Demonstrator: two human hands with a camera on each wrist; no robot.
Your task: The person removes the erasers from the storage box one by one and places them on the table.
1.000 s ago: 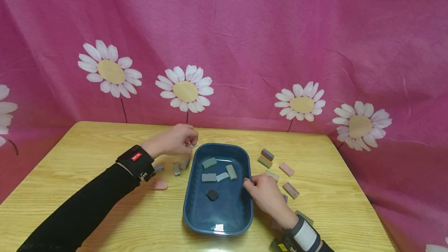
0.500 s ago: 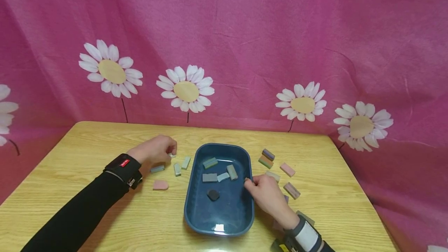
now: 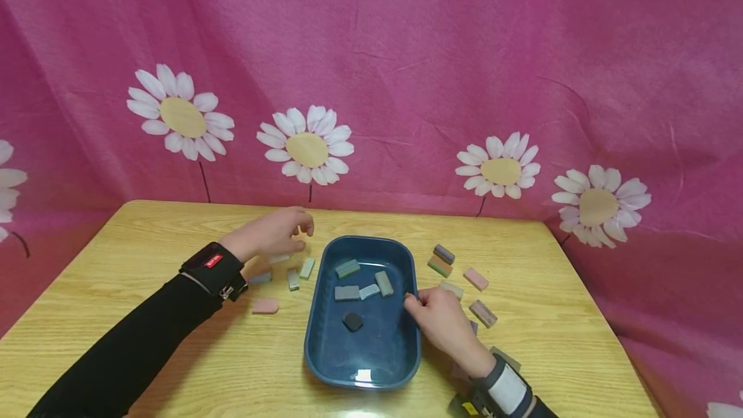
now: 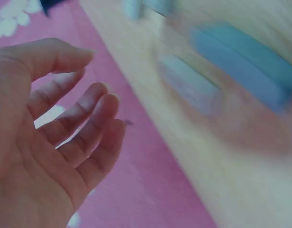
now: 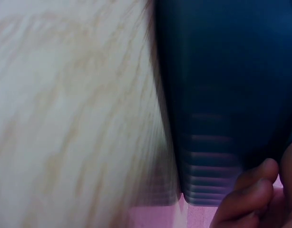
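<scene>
My left hand point(image 3: 269, 232) hovers over the table left of a blue tray point(image 3: 362, 366), its fingers loosely bent with nothing between them; the left wrist view shows the bare palm point(image 4: 32, 156). Just below it lies a whitish eraser-like block point(image 3: 279, 258), partly covered. Nearby are a blue-grey block point(image 3: 260, 278), two pale blocks and a pink block point(image 3: 265, 306) with a rounded end. My right hand point(image 3: 445, 324) grips the tray's right rim between thumb and fingers point(image 5: 246, 199). Inside the tray lie several blocks, including a grey one point(image 3: 347, 293), and a dark angular piece point(image 3: 352, 322).
Right of the tray several more blocks are scattered, among them an orange-green one point(image 3: 440, 266), a pink one point(image 3: 476, 278) and a brownish one point(image 3: 483, 313). Some are partly hidden by the right arm. A pink curtain point(image 3: 400, 69) with daisies hangs behind the wooden table point(image 3: 197, 353).
My left hand carried the whitish block leftward from the tray's far left side and set it down. Now it has let go, lifted and moved a little right. My right hand has stayed on the tray.
</scene>
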